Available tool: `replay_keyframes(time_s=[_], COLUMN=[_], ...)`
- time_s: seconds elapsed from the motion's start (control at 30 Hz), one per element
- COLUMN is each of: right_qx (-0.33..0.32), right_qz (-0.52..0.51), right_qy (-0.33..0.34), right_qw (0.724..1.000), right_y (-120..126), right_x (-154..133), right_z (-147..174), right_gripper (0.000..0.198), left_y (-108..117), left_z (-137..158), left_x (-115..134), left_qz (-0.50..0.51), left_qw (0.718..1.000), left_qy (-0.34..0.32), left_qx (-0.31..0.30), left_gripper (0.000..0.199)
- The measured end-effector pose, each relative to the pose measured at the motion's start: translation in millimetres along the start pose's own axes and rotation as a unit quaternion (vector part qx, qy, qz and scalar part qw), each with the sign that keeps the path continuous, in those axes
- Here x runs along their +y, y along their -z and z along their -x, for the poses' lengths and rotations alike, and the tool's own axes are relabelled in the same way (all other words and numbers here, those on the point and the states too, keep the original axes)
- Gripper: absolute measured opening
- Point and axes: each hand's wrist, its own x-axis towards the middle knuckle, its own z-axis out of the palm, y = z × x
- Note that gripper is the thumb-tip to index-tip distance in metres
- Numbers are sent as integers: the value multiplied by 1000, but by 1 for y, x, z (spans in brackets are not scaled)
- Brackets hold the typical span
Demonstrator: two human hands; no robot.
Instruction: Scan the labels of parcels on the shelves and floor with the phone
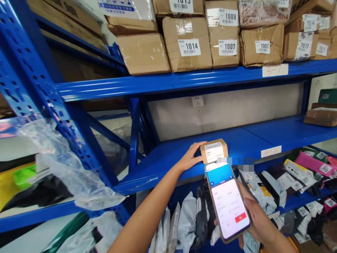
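Left hand [191, 155] grips cardboard box [213, 149] at smooth blue shelf [179, 149]; right hand [253, 207] holds flat phone [228, 205], partly blocking plastic parcels [187, 216].

A blue metal shelving rack [158, 82] stood against a pale wall [237, 112], where a white socket [197, 101] sat above the middle shelf [258, 135]. Perforated uprights rose on the near left, beside crumpled clear plastic [63, 165]. Light gleamed along the upper beam.
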Motion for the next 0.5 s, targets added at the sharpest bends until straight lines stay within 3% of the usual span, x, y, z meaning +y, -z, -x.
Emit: replay_keyframes(time_s=[0.2,0.5], right_qx=[-16,-16], right_qz=[17,10], right_qy=[25,29], right_qw=[999,999], right_y=[-29,-32], right_x=[-26,-27], right_z=[-15,-13], right_gripper=[82,80], left_y=[-1,-2], left_z=[-1,-2], left_x=[-3,-10], left_qz=[-45,-58], left_qw=[998,998], left_qy=[-24,-28], left_qx=[19,20], left_gripper=[62,65])
